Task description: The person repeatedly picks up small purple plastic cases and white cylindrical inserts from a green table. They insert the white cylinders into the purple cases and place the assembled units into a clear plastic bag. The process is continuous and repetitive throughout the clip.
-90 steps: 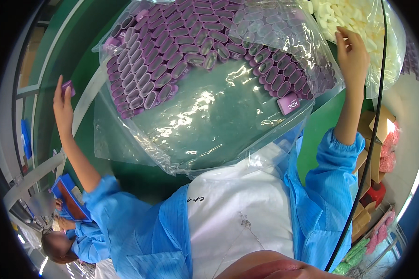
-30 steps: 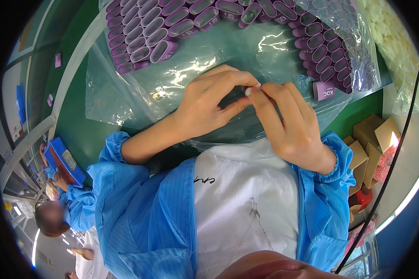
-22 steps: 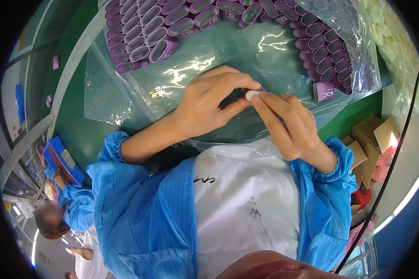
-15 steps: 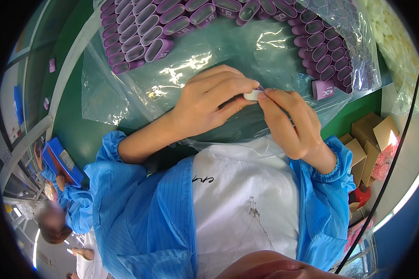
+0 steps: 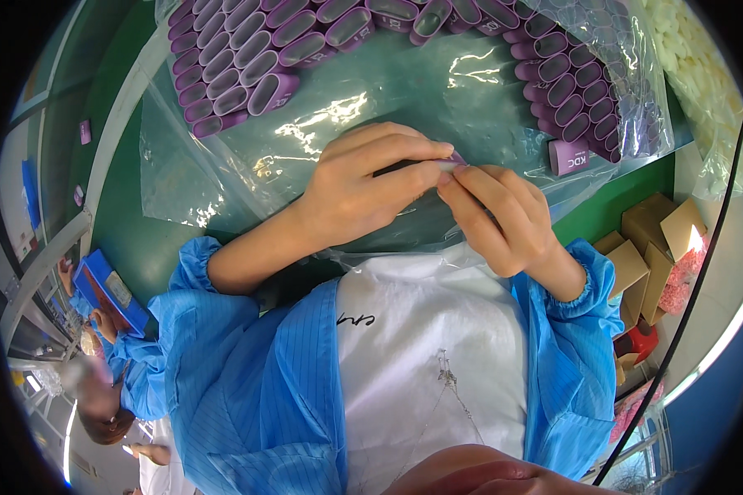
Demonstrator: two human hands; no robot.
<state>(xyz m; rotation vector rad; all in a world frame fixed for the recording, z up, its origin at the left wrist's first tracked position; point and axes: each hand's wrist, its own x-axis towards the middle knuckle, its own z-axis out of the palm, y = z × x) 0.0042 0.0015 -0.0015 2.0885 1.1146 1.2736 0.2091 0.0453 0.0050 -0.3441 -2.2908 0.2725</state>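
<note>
Tubes (image 5: 272,95), purple and open, stood in rows on a clear sheet (image 5: 413,82) over the green bench (image 5: 611,202). From far off, I saw one small purple piece (image 5: 460,157) held up between the two hands, over the near part of the sheet. The left hand (image 5: 367,181) had a narrow grip, pinching it. The right hand (image 5: 504,219) pinched its near end. Boxes (image 5: 648,247) sat right of the bench.

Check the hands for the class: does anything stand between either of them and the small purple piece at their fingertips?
Nothing visible does: the left hand and the right hand both have fingertips at the purple piece, which their fingers partly hide. The clear plastic sheet lies beyond and beneath them, not in between.
</note>
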